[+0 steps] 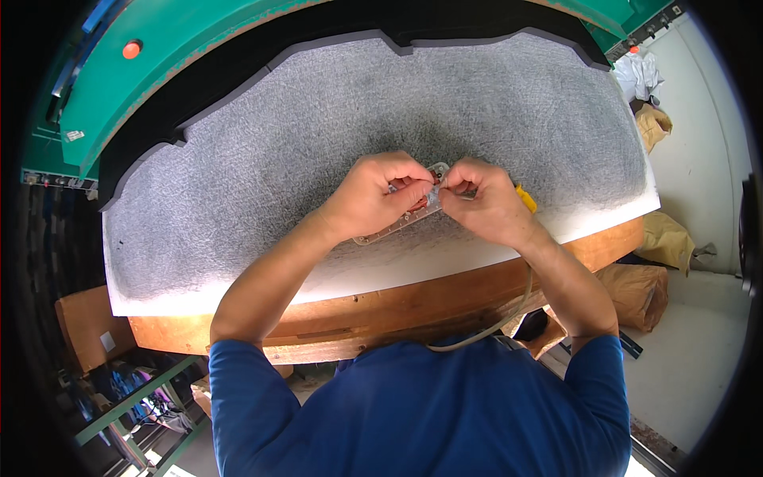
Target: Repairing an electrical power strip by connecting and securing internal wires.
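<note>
Near the front of the grey-scuffed white work surface (342,111), my two hands meet over a small clear plastic piece with a row of dots along its edge (397,228). My left hand (377,195) is closed in a pinch above its middle, where something reddish (419,205) shows below the fingers. Facing it, my right hand (489,203) also pinches, its fingertips nearly touching the left ones. Whatever sits between the fingertips is too small to make out. Beside my right wrist lies a yellow object (525,199), partly hidden by the hand.
Green machine framework (191,40) with a red button (132,49) arches behind a black strip (238,87). A wooden edge (381,314) runs along the front. A pale cord (485,330) hangs near my right arm. Brown paper bags (636,294) stand at the right.
</note>
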`<action>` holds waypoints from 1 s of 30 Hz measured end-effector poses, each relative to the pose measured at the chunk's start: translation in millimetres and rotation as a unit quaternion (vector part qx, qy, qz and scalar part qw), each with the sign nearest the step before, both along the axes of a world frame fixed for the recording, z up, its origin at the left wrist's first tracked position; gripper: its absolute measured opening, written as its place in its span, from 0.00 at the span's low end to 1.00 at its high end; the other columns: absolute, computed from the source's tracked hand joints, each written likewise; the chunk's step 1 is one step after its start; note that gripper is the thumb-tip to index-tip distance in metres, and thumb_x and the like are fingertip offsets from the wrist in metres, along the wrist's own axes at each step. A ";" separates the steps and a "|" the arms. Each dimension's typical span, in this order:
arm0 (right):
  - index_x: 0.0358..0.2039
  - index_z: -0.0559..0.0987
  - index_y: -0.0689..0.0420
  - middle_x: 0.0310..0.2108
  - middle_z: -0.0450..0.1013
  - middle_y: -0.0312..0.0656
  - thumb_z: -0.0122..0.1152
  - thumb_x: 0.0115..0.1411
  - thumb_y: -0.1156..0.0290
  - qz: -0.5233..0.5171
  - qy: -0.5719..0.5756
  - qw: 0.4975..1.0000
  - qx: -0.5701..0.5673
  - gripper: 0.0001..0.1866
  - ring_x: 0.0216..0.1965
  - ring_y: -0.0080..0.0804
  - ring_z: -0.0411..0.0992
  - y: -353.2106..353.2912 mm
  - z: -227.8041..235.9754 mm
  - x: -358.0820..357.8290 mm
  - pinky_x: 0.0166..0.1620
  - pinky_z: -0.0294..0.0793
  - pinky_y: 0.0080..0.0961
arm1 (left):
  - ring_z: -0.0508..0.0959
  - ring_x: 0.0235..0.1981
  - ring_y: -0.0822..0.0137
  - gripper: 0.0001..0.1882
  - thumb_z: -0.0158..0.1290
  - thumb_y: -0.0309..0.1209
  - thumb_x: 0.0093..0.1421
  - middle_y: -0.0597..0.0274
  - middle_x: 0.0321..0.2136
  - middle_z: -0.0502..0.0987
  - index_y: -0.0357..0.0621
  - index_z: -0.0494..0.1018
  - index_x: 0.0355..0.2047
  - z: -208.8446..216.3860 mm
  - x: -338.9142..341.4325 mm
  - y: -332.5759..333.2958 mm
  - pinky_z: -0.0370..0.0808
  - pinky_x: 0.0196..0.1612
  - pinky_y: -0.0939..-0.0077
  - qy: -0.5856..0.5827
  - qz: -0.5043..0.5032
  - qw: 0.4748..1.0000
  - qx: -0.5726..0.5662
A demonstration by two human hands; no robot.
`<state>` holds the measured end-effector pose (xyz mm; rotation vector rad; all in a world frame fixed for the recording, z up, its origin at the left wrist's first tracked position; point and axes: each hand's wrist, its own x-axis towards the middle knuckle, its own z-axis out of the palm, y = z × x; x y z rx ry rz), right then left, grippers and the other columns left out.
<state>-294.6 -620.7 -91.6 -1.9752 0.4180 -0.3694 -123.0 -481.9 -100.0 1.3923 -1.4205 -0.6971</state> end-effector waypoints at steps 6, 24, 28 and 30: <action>0.25 0.76 0.62 0.22 0.72 0.45 0.65 0.50 0.78 0.037 0.017 0.998 -0.039 0.05 0.25 0.37 0.72 0.8 6.5 -0.7 0.30 0.71 0.32 | 0.78 0.34 0.76 0.06 0.58 0.24 0.63 0.63 0.33 0.80 0.37 0.78 0.40 5.8 -4.8 -1.5 0.76 0.37 0.80 0.114 0.024 0.992 0.045; 0.35 0.79 0.61 0.31 0.78 0.43 0.64 0.55 0.83 0.001 -0.093 0.994 -0.049 0.07 0.33 0.29 0.78 7.1 0.2 -0.9 0.37 0.78 0.24 | 0.78 0.28 0.68 0.02 0.61 0.23 0.56 0.60 0.27 0.75 0.41 0.78 0.27 28.7 -2.1 -7.7 0.75 0.31 0.74 -0.025 0.033 0.988 0.148; 0.30 0.81 0.60 0.27 0.77 0.44 0.67 0.51 0.81 -0.005 -0.089 0.990 -0.105 0.06 0.28 0.37 0.77 10.5 -1.2 -2.0 0.32 0.78 0.28 | 0.79 0.29 0.57 0.04 0.62 0.24 0.50 0.54 0.26 0.76 0.41 0.78 0.26 -15.7 -7.2 -9.8 0.76 0.33 0.66 -0.039 0.063 0.997 0.015; 0.29 0.81 0.60 0.26 0.77 0.44 0.67 0.51 0.81 0.003 -0.101 0.990 -0.097 0.05 0.27 0.37 0.77 11.2 -0.1 -6.0 0.31 0.78 0.28 | 0.78 0.30 0.61 0.03 0.61 0.23 0.54 0.56 0.29 0.75 0.40 0.78 0.28 -5.3 -11.7 -6.2 0.75 0.34 0.70 -0.015 0.049 0.997 0.064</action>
